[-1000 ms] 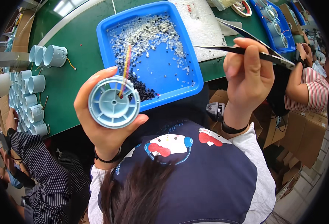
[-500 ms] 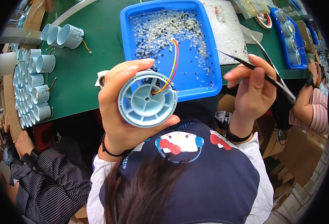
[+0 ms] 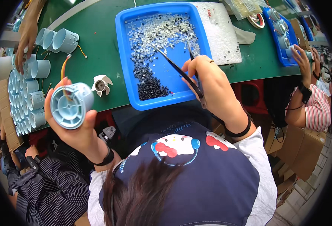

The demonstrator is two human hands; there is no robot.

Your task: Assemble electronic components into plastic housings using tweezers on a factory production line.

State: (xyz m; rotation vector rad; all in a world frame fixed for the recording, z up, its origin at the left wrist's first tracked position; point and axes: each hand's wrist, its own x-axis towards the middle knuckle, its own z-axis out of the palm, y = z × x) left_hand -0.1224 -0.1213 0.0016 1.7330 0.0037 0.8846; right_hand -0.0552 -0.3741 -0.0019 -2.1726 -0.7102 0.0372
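At the left, my left hand grips a light blue round plastic housing, tilted with its ribbed face toward me. Thin wires with a small white connector rise from it. My right hand is closed on black tweezers, whose two tips are spread apart over the blue tray. Inside that tray lie many tiny clear rings at the far side and black rings at the near left. Whether the tips touch any ring, I cannot tell.
A white fan wheel lies on the green table between housing and tray. Several blue housings stand at the left, where another person's hand reaches in. Right of the tray are a white foam sheet and a tape roll.
My left hand has moved left and tilted the housing, away from the tray. My right hand has brought the tweezers left over the rings. A person's hand has appeared at the far left.
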